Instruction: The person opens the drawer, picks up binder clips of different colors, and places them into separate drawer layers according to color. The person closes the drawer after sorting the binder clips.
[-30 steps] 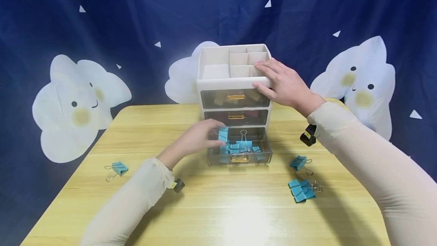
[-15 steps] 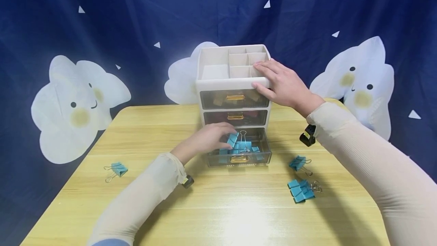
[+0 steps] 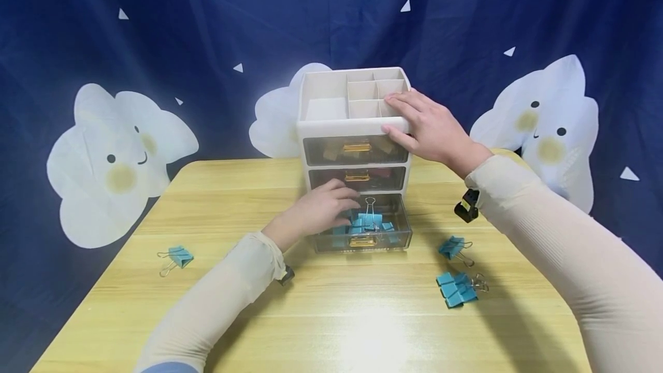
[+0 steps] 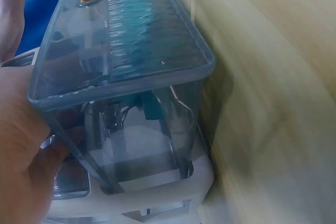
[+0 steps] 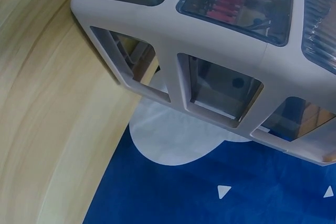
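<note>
A white desk organizer has its clear grey bottom drawer pulled out. Inside the drawer lie several blue binder clips, one with its wire handle standing up. Over the drawer's left side hovers my left hand, thumb and fingers apart and lightly bent, no clip showing between them. The left wrist view has the drawer's side wall in front of part of that hand. My right hand rests on the organizer's top right corner, fingers over the compartments and thumb against the front.
On the table, a blue binder clip lies at left. More lie right of the organizer: a single clip and a cluster of clips. The upper drawer and middle drawer are closed. A blue curtain hangs behind.
My left hand has moved right over the drawer. The binder clip it held is no longer between its fingers, which have spread. The right hand stays put.
</note>
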A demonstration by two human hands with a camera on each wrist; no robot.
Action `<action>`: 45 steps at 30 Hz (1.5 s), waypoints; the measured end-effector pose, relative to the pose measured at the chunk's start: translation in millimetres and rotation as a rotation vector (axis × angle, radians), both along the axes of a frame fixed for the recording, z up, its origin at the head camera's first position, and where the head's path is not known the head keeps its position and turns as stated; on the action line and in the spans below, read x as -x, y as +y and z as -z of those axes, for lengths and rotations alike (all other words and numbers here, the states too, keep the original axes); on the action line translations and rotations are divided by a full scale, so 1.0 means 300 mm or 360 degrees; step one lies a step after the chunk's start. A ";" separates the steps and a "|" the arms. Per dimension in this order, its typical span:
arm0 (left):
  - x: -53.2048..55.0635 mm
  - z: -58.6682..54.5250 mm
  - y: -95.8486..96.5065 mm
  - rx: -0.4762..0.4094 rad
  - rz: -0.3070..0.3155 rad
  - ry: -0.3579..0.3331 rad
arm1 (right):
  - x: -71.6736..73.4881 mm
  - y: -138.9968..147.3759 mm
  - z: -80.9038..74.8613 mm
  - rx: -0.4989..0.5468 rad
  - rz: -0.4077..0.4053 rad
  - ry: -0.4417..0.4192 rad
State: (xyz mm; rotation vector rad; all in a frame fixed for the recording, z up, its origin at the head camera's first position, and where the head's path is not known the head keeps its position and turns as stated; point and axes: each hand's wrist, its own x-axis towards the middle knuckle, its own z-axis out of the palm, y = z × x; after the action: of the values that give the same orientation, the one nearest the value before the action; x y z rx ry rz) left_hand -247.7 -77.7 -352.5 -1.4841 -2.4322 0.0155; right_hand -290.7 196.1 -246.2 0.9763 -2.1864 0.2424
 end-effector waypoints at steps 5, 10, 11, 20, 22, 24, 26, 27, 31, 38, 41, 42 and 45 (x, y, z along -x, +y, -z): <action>-0.006 0.005 -0.004 -0.0028 -0.0048 0.0025 | -0.002 -0.001 0.001 0.0000 -0.0003 -0.0003; -0.003 0.017 0.008 0.0007 -0.0125 0.0028 | -0.004 0.000 -0.004 -0.0003 0.0004 -0.0001; -0.002 0.018 0.013 0.0005 -0.0140 0.0012 | -0.005 0.001 -0.004 -0.0004 0.0005 -0.0004; -0.010 0.015 0.057 0.0166 -0.0210 -0.0223 | -0.005 -0.001 -0.001 0.0000 0.0008 -0.0020; -0.015 0.014 0.050 0.0121 -0.0218 -0.0225 | -0.006 -0.004 -0.001 -0.0001 0.0001 -0.0020; -0.024 0.004 0.040 0.0056 -0.0229 -0.0227 | -0.007 -0.007 -0.003 0.0002 -0.0003 -0.0020; -0.030 -0.005 0.029 0.0024 -0.0262 -0.0227 | -0.008 -0.007 -0.006 0.0000 0.0003 -0.0024; -0.033 -0.010 0.024 0.0029 -0.0280 -0.0233 | -0.009 -0.006 -0.008 0.0002 0.0006 -0.0024; -0.036 -0.019 0.003 0.0050 -0.0304 -0.0270 | -0.007 -0.004 -0.009 0.0006 0.0014 -0.0025; -0.067 -0.033 -0.093 -0.0183 -0.0268 -0.0358 | -0.007 -0.003 -0.003 0.0004 0.0009 -0.0025; -0.087 -0.038 -0.155 -0.0272 -0.0305 -0.0409 | -0.008 -0.002 -0.004 0.0007 0.0014 -0.0030; -0.095 -0.039 -0.177 -0.0299 -0.0316 -0.0428 | -0.008 -0.002 -0.004 0.0007 0.0014 -0.0032; -0.116 -0.037 -0.244 -0.0359 -0.0376 -0.0451 | -0.008 -0.001 -0.002 0.0005 0.0019 -0.0043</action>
State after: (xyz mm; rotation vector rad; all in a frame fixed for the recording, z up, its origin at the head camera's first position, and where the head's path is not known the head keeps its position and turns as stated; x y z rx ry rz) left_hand -212.9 -150.8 -341.4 -1.1629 -2.7099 -0.4324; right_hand -288.3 195.8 -245.5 0.9632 -2.2150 0.2542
